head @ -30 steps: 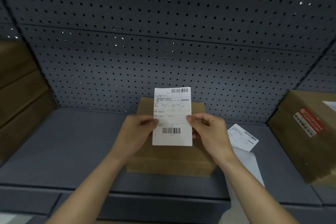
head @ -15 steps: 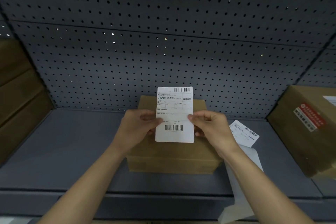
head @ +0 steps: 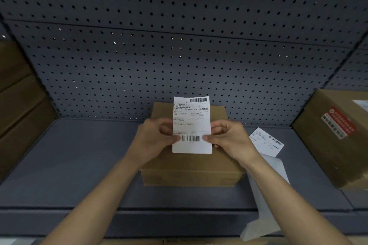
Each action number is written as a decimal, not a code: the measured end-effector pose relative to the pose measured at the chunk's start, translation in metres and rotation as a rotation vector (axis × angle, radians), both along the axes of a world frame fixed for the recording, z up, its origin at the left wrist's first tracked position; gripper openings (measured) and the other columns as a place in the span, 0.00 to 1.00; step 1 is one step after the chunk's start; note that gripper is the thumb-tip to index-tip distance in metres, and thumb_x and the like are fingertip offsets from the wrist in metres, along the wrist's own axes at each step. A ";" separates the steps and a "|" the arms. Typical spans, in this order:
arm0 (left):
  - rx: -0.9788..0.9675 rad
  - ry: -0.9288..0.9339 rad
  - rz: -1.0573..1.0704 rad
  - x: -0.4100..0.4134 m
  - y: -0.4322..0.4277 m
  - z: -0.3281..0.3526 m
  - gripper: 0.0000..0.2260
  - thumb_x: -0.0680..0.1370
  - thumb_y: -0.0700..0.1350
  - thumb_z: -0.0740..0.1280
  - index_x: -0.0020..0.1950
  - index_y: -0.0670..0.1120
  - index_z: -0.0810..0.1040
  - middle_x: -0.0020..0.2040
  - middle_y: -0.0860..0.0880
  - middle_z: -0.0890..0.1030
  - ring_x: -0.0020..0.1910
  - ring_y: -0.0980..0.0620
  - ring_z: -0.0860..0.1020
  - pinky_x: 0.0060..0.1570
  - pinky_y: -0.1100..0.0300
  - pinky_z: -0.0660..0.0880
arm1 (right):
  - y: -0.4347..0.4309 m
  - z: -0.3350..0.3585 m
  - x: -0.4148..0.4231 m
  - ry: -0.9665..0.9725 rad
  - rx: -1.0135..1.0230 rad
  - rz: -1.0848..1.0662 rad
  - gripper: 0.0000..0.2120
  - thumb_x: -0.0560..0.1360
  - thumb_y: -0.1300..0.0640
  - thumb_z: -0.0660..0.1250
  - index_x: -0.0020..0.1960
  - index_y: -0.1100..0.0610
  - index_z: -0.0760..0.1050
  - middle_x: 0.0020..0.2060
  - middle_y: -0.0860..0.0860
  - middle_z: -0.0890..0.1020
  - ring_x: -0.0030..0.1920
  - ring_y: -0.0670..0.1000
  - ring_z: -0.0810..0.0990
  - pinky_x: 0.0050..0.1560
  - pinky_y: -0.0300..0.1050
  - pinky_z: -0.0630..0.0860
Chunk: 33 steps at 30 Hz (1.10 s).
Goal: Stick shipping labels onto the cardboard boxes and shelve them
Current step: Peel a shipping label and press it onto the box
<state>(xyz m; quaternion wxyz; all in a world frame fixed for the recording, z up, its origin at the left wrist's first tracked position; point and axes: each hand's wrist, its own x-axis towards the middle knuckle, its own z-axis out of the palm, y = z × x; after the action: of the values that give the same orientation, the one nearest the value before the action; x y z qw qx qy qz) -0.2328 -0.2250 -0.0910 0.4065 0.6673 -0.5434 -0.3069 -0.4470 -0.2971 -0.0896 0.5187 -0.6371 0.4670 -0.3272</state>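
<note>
Shelf (head: 79, 165): label (head: 191, 125) in L hand (head: 155, 139) + R hand (head: 231, 139) pinch grip

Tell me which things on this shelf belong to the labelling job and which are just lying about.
In hand: shipping label, pinched by left hand and right hand; cardboard box below it.
Lying about: second label, white backing strip, box with red sticker, stacked boxes at left.
</note>
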 end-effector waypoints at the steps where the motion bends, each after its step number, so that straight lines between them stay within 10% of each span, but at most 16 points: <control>1: 0.002 -0.002 -0.006 0.000 0.000 -0.001 0.15 0.70 0.45 0.78 0.51 0.60 0.80 0.41 0.58 0.86 0.42 0.66 0.82 0.47 0.65 0.77 | 0.000 0.000 0.000 0.001 -0.003 0.003 0.11 0.69 0.68 0.76 0.49 0.62 0.81 0.41 0.57 0.86 0.35 0.47 0.82 0.32 0.37 0.75; 11: 0.006 -0.089 -0.017 -0.002 0.002 -0.013 0.34 0.66 0.46 0.81 0.66 0.64 0.72 0.42 0.60 0.85 0.44 0.64 0.80 0.50 0.65 0.75 | -0.001 -0.007 -0.002 0.043 -0.040 -0.006 0.14 0.67 0.70 0.77 0.51 0.63 0.80 0.41 0.57 0.85 0.36 0.49 0.84 0.39 0.38 0.80; 33: -0.037 -0.220 -0.012 -0.004 0.005 -0.019 0.37 0.68 0.48 0.79 0.71 0.65 0.66 0.51 0.63 0.78 0.52 0.63 0.75 0.59 0.58 0.72 | 0.011 -0.011 0.002 0.421 -0.380 -0.062 0.10 0.69 0.58 0.78 0.48 0.50 0.82 0.38 0.45 0.82 0.41 0.44 0.80 0.42 0.33 0.74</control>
<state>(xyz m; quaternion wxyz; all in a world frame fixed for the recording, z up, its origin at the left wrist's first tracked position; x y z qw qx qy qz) -0.2364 -0.2200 -0.1102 0.3548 0.6861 -0.5943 -0.2239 -0.4449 -0.2865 -0.1003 0.2714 -0.7623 0.5138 -0.2851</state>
